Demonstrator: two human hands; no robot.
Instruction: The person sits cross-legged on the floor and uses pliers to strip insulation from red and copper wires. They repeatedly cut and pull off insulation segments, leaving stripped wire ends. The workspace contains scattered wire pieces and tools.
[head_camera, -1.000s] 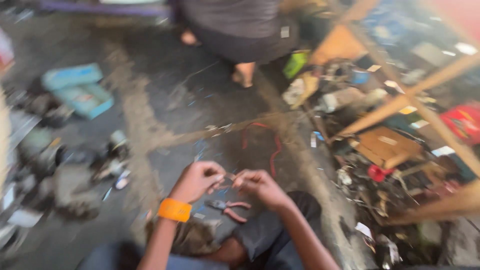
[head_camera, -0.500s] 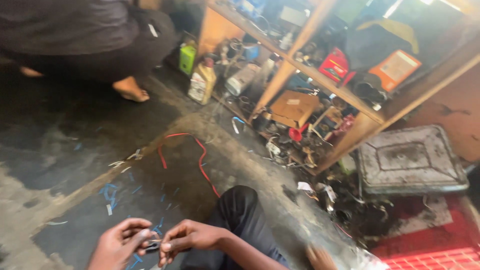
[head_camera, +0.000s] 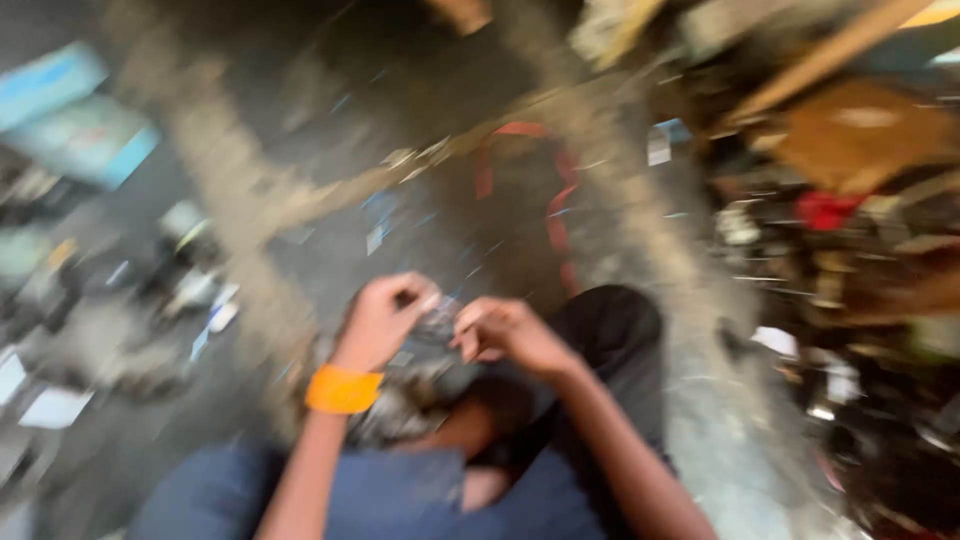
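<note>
We see our left hand (head_camera: 385, 318), with an orange wristband (head_camera: 343, 390), and our right hand (head_camera: 503, 330) drawn close together above our lap, over the dark concrete floor (head_camera: 300, 130). Between them sits a small greyish object (head_camera: 441, 318), too blurred to name; the fingers of both hands curl narrowly around it. A red wire (head_camera: 556, 215) loops on the floor just beyond.

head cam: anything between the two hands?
Yes. In the head view a small item, too blurred to identify, sits between the left hand and right hand, pinched by both sets of fingertips above the dark-trousered knee.
</note>
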